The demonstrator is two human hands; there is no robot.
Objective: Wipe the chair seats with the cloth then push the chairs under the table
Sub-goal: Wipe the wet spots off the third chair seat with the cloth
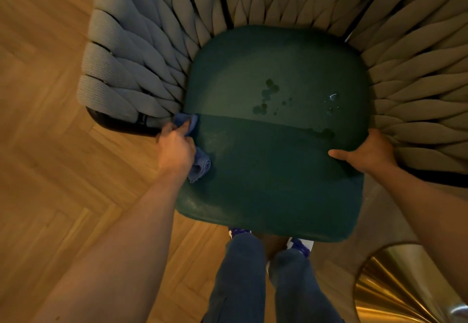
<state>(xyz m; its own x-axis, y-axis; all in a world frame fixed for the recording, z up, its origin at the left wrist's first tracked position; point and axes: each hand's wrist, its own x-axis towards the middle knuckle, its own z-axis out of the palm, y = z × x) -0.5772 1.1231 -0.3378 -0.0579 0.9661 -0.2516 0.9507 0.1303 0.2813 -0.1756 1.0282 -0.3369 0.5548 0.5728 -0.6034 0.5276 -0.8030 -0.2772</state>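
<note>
Left hand (176, 149) grips crumpled cloth (200, 166) on smooth rounded seat (273, 170).

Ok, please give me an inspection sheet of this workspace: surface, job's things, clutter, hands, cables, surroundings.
Surface: green seat, dark wet spots near its middle and right.
Job's things: blue cloth at the seat's left edge; chair with woven grey back.
Clutter: nothing seen.
Hands: left hand grips the cloth; right hand holds the seat's right edge.
Cables: nothing seen.
Surroundings: wooden herringbone floor; gold base lower right.
</note>
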